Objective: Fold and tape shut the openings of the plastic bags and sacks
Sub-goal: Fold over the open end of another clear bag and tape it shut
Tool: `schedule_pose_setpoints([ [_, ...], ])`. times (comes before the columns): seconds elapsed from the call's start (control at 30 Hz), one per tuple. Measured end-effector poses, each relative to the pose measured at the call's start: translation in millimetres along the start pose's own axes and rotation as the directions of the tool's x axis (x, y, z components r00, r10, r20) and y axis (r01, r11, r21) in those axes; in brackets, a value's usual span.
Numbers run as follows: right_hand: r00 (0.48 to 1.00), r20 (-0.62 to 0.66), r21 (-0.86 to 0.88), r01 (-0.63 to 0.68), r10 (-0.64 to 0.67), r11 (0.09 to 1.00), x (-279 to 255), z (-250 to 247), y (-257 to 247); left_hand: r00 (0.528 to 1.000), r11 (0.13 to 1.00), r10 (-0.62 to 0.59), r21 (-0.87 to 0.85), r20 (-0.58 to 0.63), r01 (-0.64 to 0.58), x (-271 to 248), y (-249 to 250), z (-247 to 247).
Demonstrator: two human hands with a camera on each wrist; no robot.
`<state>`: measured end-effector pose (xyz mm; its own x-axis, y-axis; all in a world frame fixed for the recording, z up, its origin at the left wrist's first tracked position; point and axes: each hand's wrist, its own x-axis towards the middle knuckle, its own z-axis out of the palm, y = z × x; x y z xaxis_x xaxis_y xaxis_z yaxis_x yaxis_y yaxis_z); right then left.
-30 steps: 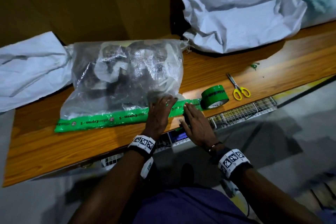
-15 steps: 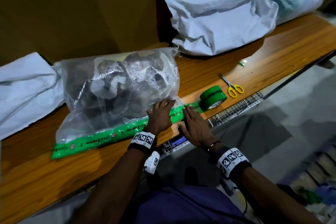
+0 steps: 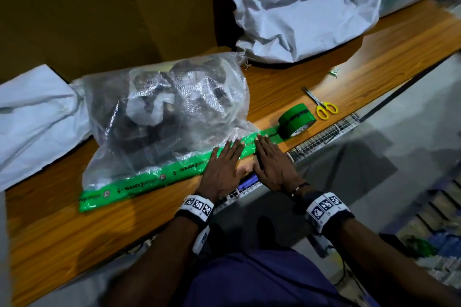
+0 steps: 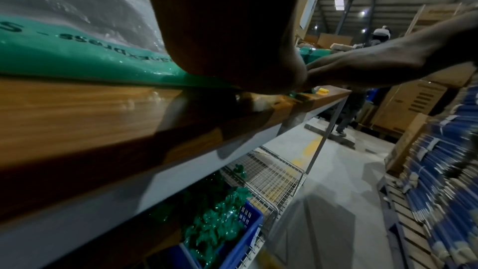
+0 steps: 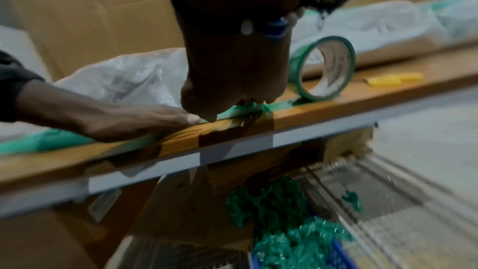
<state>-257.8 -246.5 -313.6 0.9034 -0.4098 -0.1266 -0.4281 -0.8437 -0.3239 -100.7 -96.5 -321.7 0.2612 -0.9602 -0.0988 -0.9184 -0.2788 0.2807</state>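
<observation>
A clear plastic bag (image 3: 164,112) full of dark items lies on the wooden table (image 3: 57,232). Green printed tape (image 3: 149,182) runs along its folded front edge. My left hand (image 3: 224,164) lies flat on the tape's right part, fingers straight. Beside it my right hand (image 3: 272,159) presses flat on the tape end, which leads to the green tape roll (image 3: 295,121) standing just right of the bag. In the left wrist view the tape (image 4: 77,56) shows under my palm. In the right wrist view the tape roll (image 5: 323,69) stands upright past my right fingertips.
Yellow-handled scissors (image 3: 323,107) lie right of the roll. A taped white sack (image 3: 306,12) leans at the back right, another white sack (image 3: 32,117) lies at left. Cardboard stands behind. Below the table's edge sit a wire rack (image 4: 271,181) and a blue crate (image 4: 232,238) of green tape scraps.
Both hands stay pressed on the right end of the tape strip, having shifted only slightly. The head view has swung, so the bag sits further right in frame.
</observation>
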Motion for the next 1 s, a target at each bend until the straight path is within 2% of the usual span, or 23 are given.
schedule_pose_setpoints([
  [0.23, 1.0, -0.006, -0.029, 0.007, -0.007, 1.0, 1, 6, 1, 1.0, 1.0, 0.002, -0.016, 0.024, -0.002, 3, -2, 1],
  [0.37, 1.0, -0.001, 0.084, 0.028, -0.028, 0.996, 0, -7, 3, 1.0, 1.0, 0.0, -0.016, 0.028, 0.001, 0, 2, -6],
  [0.43, 0.996, -0.069, 0.174, 0.06, -0.049, 0.983, -5, -25, 6, 0.999, 0.998, -0.026, -0.052, 0.02, 0.027, 2, 7, -10],
  [0.53, 0.956, -0.29, 0.252, 0.123, -0.047, 0.96, -16, -64, 17, 0.994, 0.995, -0.055, -0.088, -0.093, 0.047, 10, 18, -17],
  [0.63, 0.881, -0.469, 0.383, 0.143, 0.059, 0.913, -19, -109, 46, 0.97, 0.999, -0.033, -0.047, -0.239, 0.022, 25, 34, -24],
  [0.73, 0.817, -0.534, 0.467, 0.07, 0.218, 0.881, -18, -142, 101, 0.958, 0.999, -0.037, -0.028, -0.285, 0.031, 41, 56, -27],
  [0.8, 0.796, -0.514, 0.488, -0.036, 0.32, 0.872, -15, -149, 146, 0.959, 0.998, -0.058, -0.012, -0.277, 0.057, 52, 67, -27],
  [0.83, 0.803, -0.484, 0.486, -0.084, 0.348, 0.87, -13, -149, 166, 0.959, 0.997, -0.074, -0.007, -0.274, 0.075, 57, 71, -26],
  [0.9, 0.84, -0.413, 0.477, -0.13, 0.352, 0.869, -7, -142, 196, 0.947, 0.996, -0.089, -0.004, -0.307, 0.092, 64, 75, -20],
  [1.0, 0.893, -0.306, 0.489, -0.15, 0.33, 0.859, 8, -129, 214, 0.924, 0.997, -0.06, 0.014, -0.379, 0.07, 68, 74, -8],
])
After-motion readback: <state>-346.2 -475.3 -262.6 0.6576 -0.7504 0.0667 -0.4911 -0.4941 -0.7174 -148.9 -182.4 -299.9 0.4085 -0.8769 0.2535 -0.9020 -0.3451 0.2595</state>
